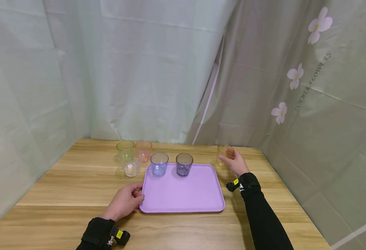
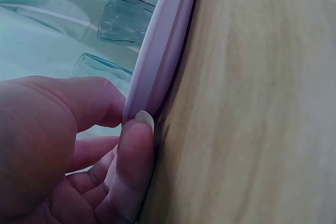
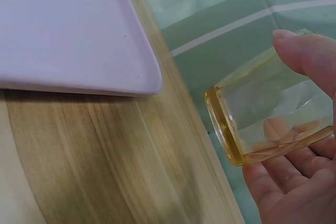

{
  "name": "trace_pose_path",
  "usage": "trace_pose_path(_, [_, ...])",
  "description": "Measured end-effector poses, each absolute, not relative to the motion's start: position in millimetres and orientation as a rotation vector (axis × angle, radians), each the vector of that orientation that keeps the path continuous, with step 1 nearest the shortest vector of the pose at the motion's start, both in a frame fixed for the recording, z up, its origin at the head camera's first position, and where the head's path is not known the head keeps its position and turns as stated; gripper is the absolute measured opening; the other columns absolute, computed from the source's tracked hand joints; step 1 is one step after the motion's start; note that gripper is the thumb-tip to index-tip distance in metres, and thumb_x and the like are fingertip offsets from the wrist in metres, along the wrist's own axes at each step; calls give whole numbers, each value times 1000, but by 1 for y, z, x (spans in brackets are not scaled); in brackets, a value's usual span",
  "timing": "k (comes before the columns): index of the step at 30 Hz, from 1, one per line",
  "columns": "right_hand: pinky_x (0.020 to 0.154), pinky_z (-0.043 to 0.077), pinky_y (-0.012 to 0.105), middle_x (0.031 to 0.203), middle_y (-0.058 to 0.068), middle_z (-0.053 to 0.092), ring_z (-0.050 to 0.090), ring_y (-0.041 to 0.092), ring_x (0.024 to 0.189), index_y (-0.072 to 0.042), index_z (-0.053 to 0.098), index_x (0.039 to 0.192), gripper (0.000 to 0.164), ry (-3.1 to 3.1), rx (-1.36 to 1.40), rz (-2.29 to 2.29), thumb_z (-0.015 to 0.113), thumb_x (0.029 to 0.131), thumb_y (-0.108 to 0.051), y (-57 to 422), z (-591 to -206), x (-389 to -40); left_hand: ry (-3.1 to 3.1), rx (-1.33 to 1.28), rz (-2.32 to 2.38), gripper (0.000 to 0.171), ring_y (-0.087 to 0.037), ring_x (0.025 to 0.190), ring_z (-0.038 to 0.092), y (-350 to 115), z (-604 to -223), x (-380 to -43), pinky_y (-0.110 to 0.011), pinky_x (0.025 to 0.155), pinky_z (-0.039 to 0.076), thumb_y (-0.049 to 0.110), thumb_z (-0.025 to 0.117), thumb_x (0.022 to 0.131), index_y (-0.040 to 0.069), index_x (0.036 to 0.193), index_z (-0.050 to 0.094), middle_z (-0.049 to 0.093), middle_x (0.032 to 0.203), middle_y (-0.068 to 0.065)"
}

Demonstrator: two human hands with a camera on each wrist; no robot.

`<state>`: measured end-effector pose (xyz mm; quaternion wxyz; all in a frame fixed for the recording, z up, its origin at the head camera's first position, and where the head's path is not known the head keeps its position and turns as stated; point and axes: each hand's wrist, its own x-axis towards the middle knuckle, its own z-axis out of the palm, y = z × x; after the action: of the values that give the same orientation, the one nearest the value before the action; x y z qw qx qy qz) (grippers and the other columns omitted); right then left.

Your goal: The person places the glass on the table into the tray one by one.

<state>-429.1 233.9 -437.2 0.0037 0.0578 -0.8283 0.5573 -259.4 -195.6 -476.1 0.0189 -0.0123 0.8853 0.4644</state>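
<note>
My left hand (image 1: 125, 201) pinches the left rim of a lilac tray (image 1: 183, 194) near its front corner. In the left wrist view, thumb and finger meet at the tray's edge (image 2: 157, 61). Beyond the tray's right side, my right hand (image 1: 237, 165) holds a clear yellow glass (image 1: 222, 152), thumb on one side and fingers on the other. The right wrist view shows the glass's thick amber base (image 3: 226, 129); whether it touches the table cannot be told. Side by side on the tray's back left part stand a blue glass (image 1: 159, 165) and a dark grey glass (image 1: 184, 165).
Behind the tray's left side, a green glass (image 1: 123, 145), a pink glass (image 1: 144, 151) and a colourless glass (image 1: 131, 163) stand close together on the wooden table (image 1: 76, 187). Curtains (image 1: 158, 86) hang along the table's back and sides.
</note>
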Motion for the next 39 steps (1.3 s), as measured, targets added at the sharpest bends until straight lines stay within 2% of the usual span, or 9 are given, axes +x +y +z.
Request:
trace_pose_path(14, [132,33,62,175,23,36,34,43,161,-4,27,172,89,-2631,239,1728,76,105,-36,234,-434,-421,2754,-37,1419,53,-17,66,63,-197,-476,-261,-31,59,60,6,73,99,-11,147,59,61,88,-7])
trace_pose_path(30, [133,33,60,172,20,41,37,40,160,-6,31,171,89,-2630,267,1730,78,103,-38,229,-431,-415,2755,-38,1407,52,-18,65,63,-196,-475,-260,-30,58,59,5,72,98,-11,147,60,60,87,-7])
trace_pose_path(39, [131,35,60,170,22,44,40,41,158,-4,34,169,85,-2623,312,1738,79,103,-34,224,-432,-412,2756,-26,1404,52,-17,66,63,-196,-475,-260,-30,58,59,6,73,99,-11,147,60,60,87,-7])
